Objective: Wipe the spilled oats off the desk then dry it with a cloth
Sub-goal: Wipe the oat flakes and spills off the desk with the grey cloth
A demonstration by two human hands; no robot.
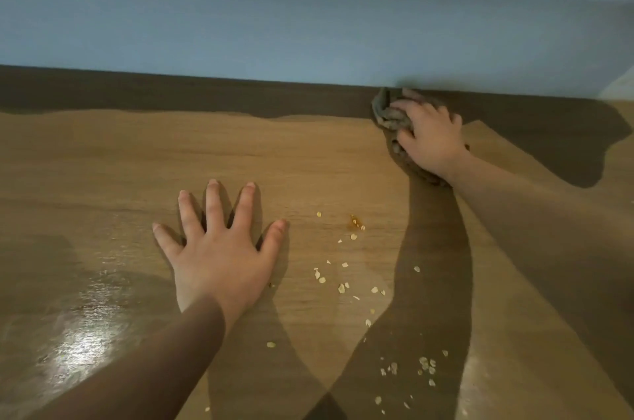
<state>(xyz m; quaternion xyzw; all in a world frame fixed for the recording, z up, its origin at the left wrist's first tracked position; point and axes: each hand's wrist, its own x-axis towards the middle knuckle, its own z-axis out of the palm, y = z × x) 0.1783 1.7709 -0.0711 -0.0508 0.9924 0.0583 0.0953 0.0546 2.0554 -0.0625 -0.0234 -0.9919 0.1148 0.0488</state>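
Oats lie scattered nearest us on the wooden counter, a loose trail running from the near edge up to a small amber smear. Our left hand rests flat on the counter just left of that trail, palm down, fingers straight and spread, holding nothing. Our right hand reaches to the far edge, where its fingers curl over a bunched grey cloth lying on the counter against the blue wall, well apart from the oats.
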